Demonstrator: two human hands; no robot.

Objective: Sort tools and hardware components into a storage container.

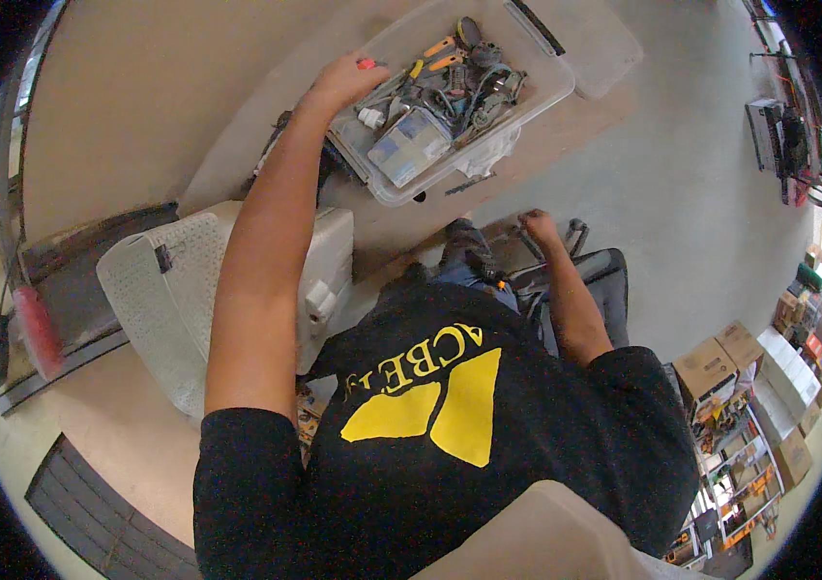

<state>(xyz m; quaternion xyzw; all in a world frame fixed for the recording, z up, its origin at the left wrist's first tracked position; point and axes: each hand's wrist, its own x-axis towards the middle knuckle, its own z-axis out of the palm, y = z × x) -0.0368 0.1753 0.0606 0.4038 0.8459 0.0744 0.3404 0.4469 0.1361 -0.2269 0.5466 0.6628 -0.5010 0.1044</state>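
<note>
My left hand (345, 83) is at the left rim of a clear plastic bin (551, 87), its fingers closed around a small red piece (366, 64) whose kind I cannot make out. Inside the bin lie yellow-and-black hand tools (442, 60), tangled grey cables (488, 101), a white fitting (370, 118) and a flat clear-lidded box (413, 145). Lower and to the right, my right hand (541, 230) is curled closed beside a black chair (609, 275). Whatever might be inside that fist is hidden.
A pale perforated plastic container (169, 280) stands left of my legs, under my left arm. Cardboard boxes (706, 367) and a shelf with tools (745, 464) are at the right. A blurred red object (39, 329) is at the far left.
</note>
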